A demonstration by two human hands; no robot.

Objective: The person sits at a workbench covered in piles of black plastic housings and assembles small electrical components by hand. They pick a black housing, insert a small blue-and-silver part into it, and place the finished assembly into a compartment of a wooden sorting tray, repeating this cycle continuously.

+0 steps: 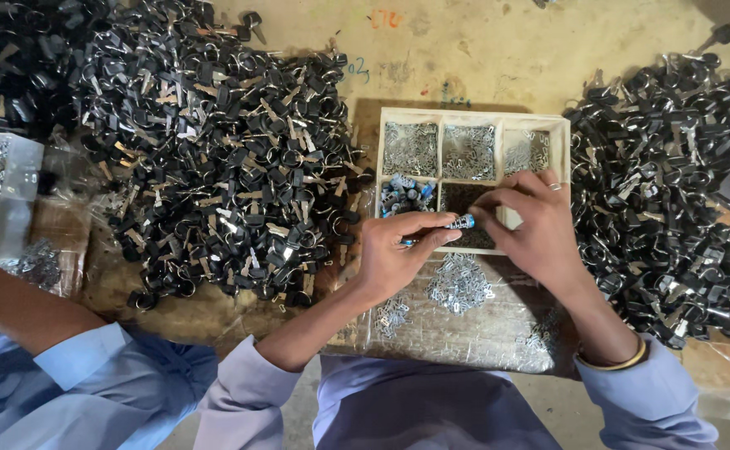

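Observation:
My left hand [398,250] pinches a small blue and silver cylinder [456,223] between thumb and fingers, over the front edge of a wooden compartment tray [473,117]. My right hand [527,221] meets it from the right, fingertips closed at the cylinder's end; a small part between them is too tiny to make out. The tray's compartments hold small silver metal pieces, dark tiny parts and several blue cylinders [406,193]. Loose silver metal pieces [458,285] lie on a clear plastic sheet just below my hands.
Large heaps of black-headed keys on rings lie at the left [215,150] and at the right [673,183]. A clear plastic box [6,187] with metal parts stands at the far left. Another person's arm in a blue sleeve [56,358] is at the lower left.

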